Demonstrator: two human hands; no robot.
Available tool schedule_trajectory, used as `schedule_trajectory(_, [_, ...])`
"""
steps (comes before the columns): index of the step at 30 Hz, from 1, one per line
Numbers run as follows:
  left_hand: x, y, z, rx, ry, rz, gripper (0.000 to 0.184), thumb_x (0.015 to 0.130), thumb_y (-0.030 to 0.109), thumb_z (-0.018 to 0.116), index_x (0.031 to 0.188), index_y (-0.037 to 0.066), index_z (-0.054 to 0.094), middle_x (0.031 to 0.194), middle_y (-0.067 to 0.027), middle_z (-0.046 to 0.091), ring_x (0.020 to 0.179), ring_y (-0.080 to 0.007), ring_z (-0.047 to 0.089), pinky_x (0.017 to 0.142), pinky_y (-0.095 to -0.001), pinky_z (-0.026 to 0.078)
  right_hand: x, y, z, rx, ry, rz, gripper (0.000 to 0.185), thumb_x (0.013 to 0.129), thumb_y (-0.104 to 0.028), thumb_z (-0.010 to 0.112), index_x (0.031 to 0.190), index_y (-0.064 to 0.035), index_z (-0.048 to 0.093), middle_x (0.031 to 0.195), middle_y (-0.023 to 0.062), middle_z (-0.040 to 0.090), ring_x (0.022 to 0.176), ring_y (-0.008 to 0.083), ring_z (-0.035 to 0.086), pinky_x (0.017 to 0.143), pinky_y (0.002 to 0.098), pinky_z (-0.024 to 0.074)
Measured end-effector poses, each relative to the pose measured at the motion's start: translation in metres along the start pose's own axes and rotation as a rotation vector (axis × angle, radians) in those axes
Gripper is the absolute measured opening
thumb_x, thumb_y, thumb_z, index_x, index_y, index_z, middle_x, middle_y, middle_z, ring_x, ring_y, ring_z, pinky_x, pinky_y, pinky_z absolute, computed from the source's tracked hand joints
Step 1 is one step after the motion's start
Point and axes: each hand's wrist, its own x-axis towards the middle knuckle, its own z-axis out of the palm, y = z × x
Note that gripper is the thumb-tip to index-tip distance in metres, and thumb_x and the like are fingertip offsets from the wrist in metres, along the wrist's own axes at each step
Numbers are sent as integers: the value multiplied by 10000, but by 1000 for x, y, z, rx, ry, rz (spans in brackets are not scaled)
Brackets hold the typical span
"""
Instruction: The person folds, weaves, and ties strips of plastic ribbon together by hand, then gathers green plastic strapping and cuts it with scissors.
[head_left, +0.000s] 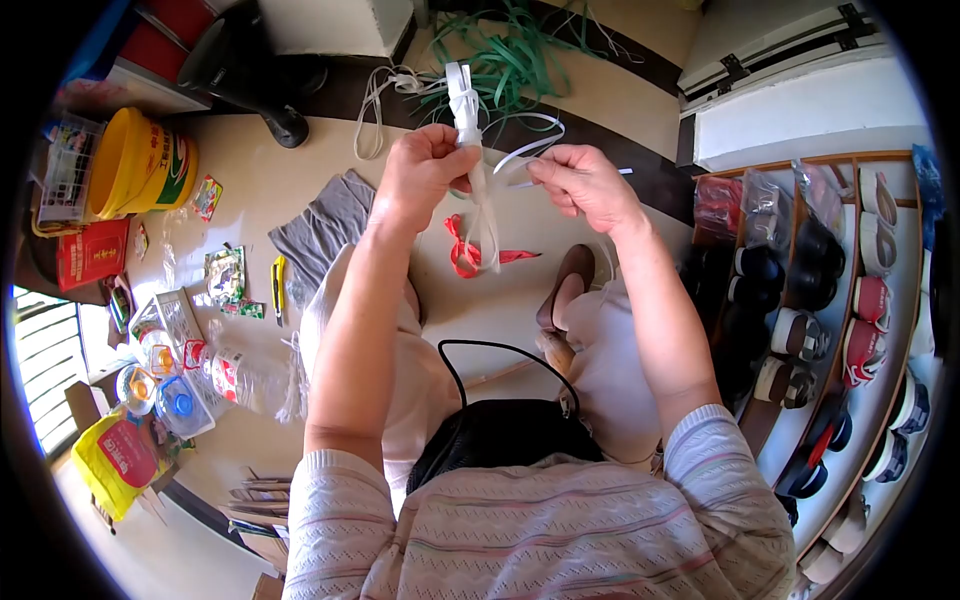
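Observation:
My left hand is closed round a folded bundle of white plastic strapping, which stands up above the fingers with turns of strap wound about it. A pale loop hangs below that hand. To the right, my right hand pinches a loose white strap that curves over from the bundle; a short length sticks out past the knuckles. On the floor below the hands lies a red ribbon, partly behind the hanging loop. Beyond the hands is a tangle of green strapping, with a white cord beside it.
A shoe rack with several shoes lines the right side. At left stand a yellow bucket and plastic bottles. A yellow box cutter and grey cloth lie on the floor. A black bag rests against my lap.

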Motion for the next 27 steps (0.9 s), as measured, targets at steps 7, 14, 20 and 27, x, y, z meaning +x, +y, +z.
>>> schedule_trajectory(7, [12,-12,7,118,461,255,167,803,100,601,888,-39,564,726,-56,592,591,-103,556,537,-225,469,-19,21,67,125,-68,-153,324,917,-354,463,831,-61,570,555,-63,385,479,27,320,420,171,244])
schedule_trajectory(14, [10,-12,11,-649,114,-78,84,858,110,553,862,27,536,787,-55,597,697,-147,591,660,-280,501,-15,47,78,220,-187,37,282,921,-304,467,952,-42,564,584,-42,434,514,32,389,437,178,281])
schedule_trajectory(20, [7,1,-3,-498,-145,-113,99,842,88,549,884,-1,553,785,-72,605,682,-166,598,648,-276,499,6,23,3,-48,-19,-19,184,812,-233,631,799,-49,633,587,-53,489,457,11,337,397,175,254])
schedule_trajectory(27, [6,-16,-3,574,220,87,154,803,99,570,863,-43,568,718,-89,617,599,-148,590,557,-261,482,-4,-2,9,-30,45,-120,233,850,-277,588,792,-54,624,561,-75,436,462,4,314,393,169,228])
